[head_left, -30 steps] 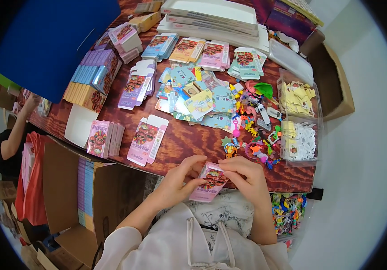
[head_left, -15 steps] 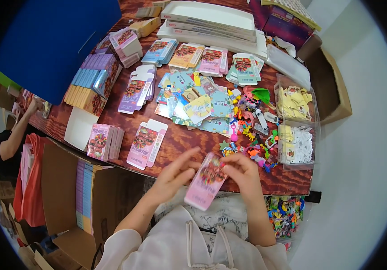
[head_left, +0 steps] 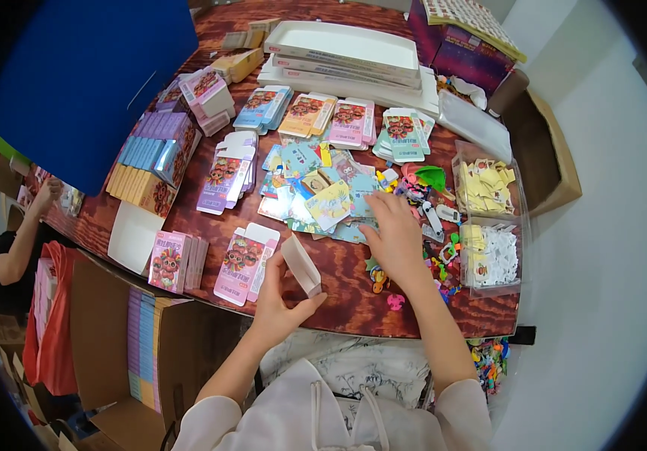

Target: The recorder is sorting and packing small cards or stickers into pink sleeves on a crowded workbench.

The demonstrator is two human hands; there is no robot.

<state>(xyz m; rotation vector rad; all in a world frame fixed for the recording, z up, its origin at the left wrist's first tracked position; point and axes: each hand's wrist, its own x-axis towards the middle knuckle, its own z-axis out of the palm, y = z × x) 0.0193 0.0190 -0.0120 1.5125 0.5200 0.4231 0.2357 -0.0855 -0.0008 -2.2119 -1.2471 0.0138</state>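
Note:
My left hand (head_left: 274,308) holds a small carton (head_left: 302,267) near the table's front edge. The carton's open end faces up and shows a pale inside. My right hand (head_left: 395,237) reaches forward, palm down and fingers apart, over the right edge of a loose pile of colourful cards (head_left: 329,201). I cannot make out anything in it. Small bright plastic toys (head_left: 445,252) lie right beside that hand, partly covered by it and the forearm. Flattened pink cartons (head_left: 242,264) rest left of my left hand.
Carton stacks in purple (head_left: 225,177), blue (head_left: 262,109), orange (head_left: 308,114), pink (head_left: 351,124) and green (head_left: 404,135) surround the cards. Clear trays hold yellow slips (head_left: 486,188) and white slips (head_left: 498,254). White trays (head_left: 342,49) stand behind. Filled boxes (head_left: 139,161) and another person's arm (head_left: 22,233) are at left.
The pink carton has been opened and now stands in my left hand alone. My right hand has let go of it and moved forward to the cards and toys.

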